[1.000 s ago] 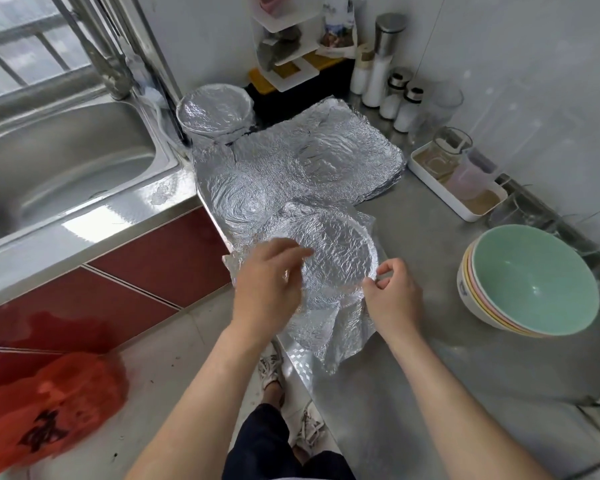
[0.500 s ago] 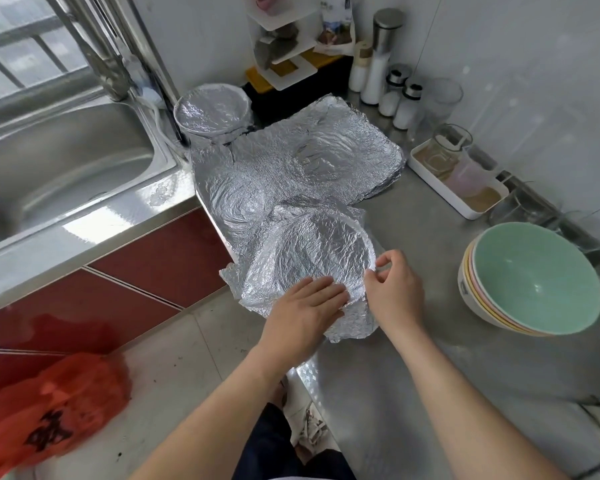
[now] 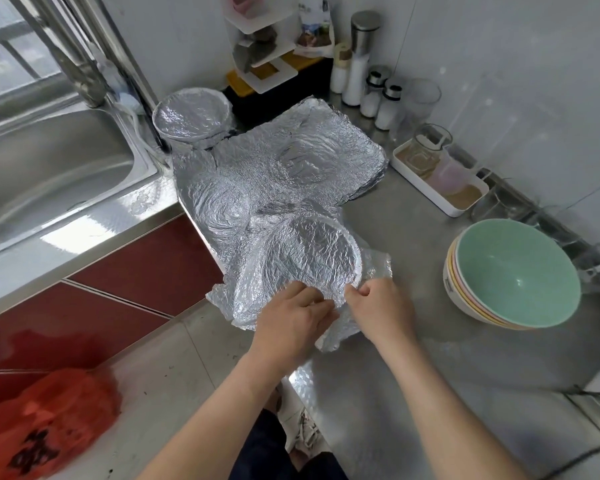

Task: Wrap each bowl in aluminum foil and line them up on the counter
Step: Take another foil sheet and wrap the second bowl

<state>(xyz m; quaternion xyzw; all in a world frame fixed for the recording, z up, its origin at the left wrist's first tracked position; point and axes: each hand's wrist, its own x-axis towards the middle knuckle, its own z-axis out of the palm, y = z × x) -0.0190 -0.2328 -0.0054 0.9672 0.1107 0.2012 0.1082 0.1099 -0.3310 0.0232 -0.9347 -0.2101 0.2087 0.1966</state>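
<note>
A steel counter (image 3: 413,358) filled the right and lower middle of the frame, and a steel sink (image 3: 49,168) was sunk into its other leg at the upper left, with red cabinet fronts (image 3: 146,261) below it. A stack of crinkled foil sheets (image 3: 326,157) lay flat on the counter above the centre, marked with round dents. A red plastic bag (image 3: 42,427) sat on the floor in the lower left corner. At the right edge stood a stack of unwrapped bowls (image 3: 513,275), the top one pale green inside, tilted toward the camera. In the centre of the frame, at the near edge of the foil stack and by the counter's corner, was the bowl (image 3: 309,251) being wrapped, its mouth covered by a loose foil sheet (image 3: 250,306) whose edges hung free to the left and below. A finished wrapped bowl (image 3: 191,114) stood at the upper centre, touching the far corner of the stack, near the sink. A white tray (image 3: 420,183) holding a glass jar lay at the upper right beside the wall. The two hands were close together at the bowl's near rim: the left hand (image 3: 288,323) lay on the foil with its fingers pressing it down, and the right hand (image 3: 378,306), fingers curled, pinched the foil's edge just beside the rim. Small shakers (image 3: 385,98) stood by the wall at the top.
</note>
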